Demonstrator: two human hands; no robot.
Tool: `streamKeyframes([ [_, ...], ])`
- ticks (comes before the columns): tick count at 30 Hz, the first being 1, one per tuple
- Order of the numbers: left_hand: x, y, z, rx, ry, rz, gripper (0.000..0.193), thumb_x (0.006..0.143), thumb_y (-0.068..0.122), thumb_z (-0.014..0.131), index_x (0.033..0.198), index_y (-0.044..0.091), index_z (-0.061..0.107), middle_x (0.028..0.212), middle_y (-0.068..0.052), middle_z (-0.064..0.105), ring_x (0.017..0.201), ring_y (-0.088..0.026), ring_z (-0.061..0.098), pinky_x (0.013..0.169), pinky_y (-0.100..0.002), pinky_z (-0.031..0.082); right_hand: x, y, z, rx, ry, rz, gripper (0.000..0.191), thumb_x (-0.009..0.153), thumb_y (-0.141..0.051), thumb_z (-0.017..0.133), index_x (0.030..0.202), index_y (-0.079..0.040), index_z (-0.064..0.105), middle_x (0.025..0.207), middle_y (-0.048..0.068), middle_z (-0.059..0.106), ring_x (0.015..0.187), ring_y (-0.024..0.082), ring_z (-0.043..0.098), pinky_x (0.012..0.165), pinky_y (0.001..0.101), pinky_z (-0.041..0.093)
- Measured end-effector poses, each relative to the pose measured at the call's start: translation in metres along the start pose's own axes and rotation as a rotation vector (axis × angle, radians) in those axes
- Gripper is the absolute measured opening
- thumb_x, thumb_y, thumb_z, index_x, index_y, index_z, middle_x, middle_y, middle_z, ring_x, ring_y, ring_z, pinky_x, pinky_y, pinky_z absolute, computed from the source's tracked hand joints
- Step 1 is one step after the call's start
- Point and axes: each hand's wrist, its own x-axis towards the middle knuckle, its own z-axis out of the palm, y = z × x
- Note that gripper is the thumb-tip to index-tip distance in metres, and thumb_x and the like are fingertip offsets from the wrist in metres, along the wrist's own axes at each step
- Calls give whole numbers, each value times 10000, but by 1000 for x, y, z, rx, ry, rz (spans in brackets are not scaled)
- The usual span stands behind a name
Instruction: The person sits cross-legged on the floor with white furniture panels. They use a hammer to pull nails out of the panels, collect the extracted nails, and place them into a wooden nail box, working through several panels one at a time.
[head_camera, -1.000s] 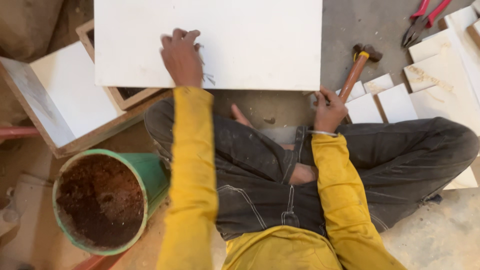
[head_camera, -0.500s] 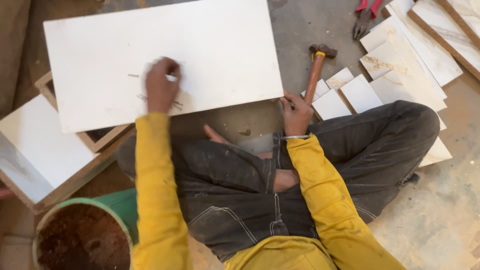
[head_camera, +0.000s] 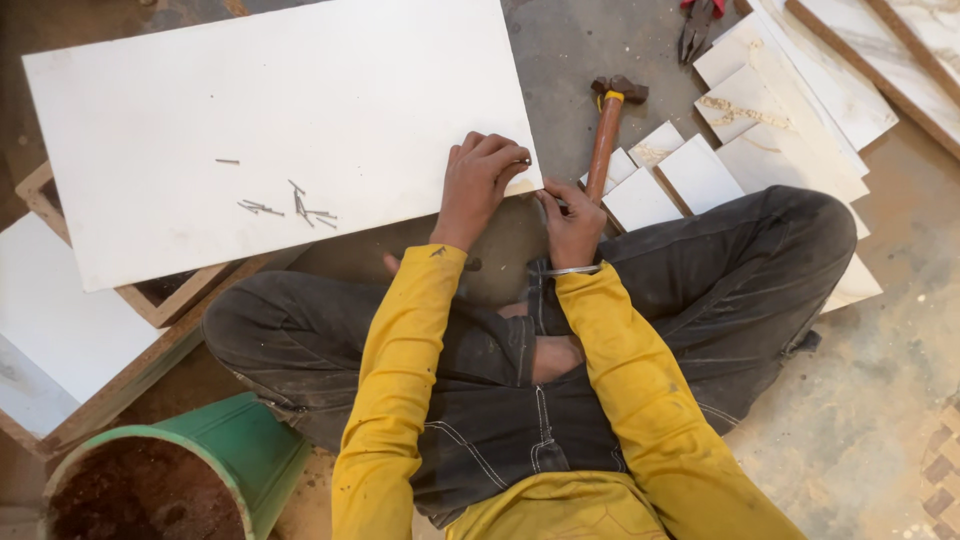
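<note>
Two hands meet at near right corner of white board (head_camera: 300, 110). Left hand (head_camera: 478, 185) curled over board edge, fingers bent, gripping corner. Right hand (head_camera: 572, 222) just beside it under corner, fingers closed; whether pinching anything cannot tell. Board lies flat, resting partly on wooden frame (head_camera: 165, 300). Loose nails (head_camera: 290, 207) scattered on board. Hammer (head_camera: 606, 135) on grey concrete floor (head_camera: 880, 400) near right hand. White offcuts (head_camera: 700, 175) beyond. Green bucket (head_camera: 230, 450) at lower left.

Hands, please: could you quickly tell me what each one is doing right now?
Left hand: fingers curled over the near corner of the white board, gripping its edge.
Right hand: closed at the board's corner; whether it holds anything cannot be told.
</note>
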Motion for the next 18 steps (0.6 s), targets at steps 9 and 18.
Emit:
streamKeyframes([
  [9, -5, 4, 12, 108, 62, 30, 126, 882, 251, 775, 1000, 206, 773, 997, 92, 680, 957, -175, 566, 840, -376, 381, 0, -9, -2, -47, 2, 2, 149, 904, -7, 779, 1051, 10, 766, 1038, 144, 782, 866, 210, 776, 738, 296, 619],
  [18, -6, 4, 13, 106, 72, 22, 142, 911, 238, 761, 1049, 204, 770, 1008, 88, 680, 976, -180, 570, 836, -371, 386, -3, -15, -3, -170, -11, -124, 160, 932, 6, 758, 1092, 9, 748, 1089, 149, 765, 911, 262, 755, 730, 320, 615],
])
